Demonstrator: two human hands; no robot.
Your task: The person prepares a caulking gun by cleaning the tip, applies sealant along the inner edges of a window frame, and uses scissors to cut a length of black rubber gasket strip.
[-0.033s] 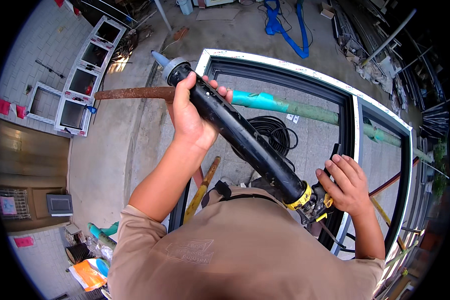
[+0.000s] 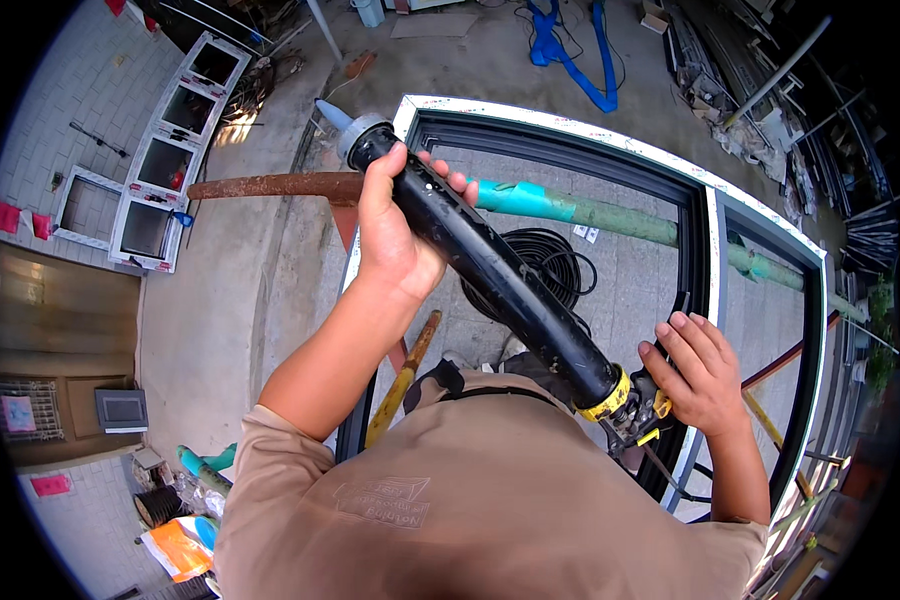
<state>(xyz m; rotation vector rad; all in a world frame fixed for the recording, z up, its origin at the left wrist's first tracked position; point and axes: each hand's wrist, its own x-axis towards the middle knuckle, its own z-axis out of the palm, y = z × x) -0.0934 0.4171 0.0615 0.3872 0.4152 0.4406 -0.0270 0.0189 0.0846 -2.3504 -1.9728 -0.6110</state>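
Across my front, one black caulking gun (image 2: pixel 495 270) lies aslant, its single grey nozzle (image 2: pixel 333 115) toward the far left and its one yellow ring (image 2: pixel 606 395) at the near right end. Of my two hands, the left hand (image 2: pixel 402 220) is closed around the barrel just behind the nozzle end. The right hand (image 2: pixel 697 375) is beside the handle end, fingers extended and not wrapped round; whether the palm bears on the handle I cannot tell. Beyond and below the barrel I count one coil of black cable (image 2: pixel 576 268), one large white-edged frame (image 2: pixel 570 125) with two openings, and one green pole (image 2: pixel 620 220). To the left, one rusty bar (image 2: pixel 270 186) and one white four-opening frame (image 2: pixel 152 188); far off, one blue strap (image 2: pixel 547 48).
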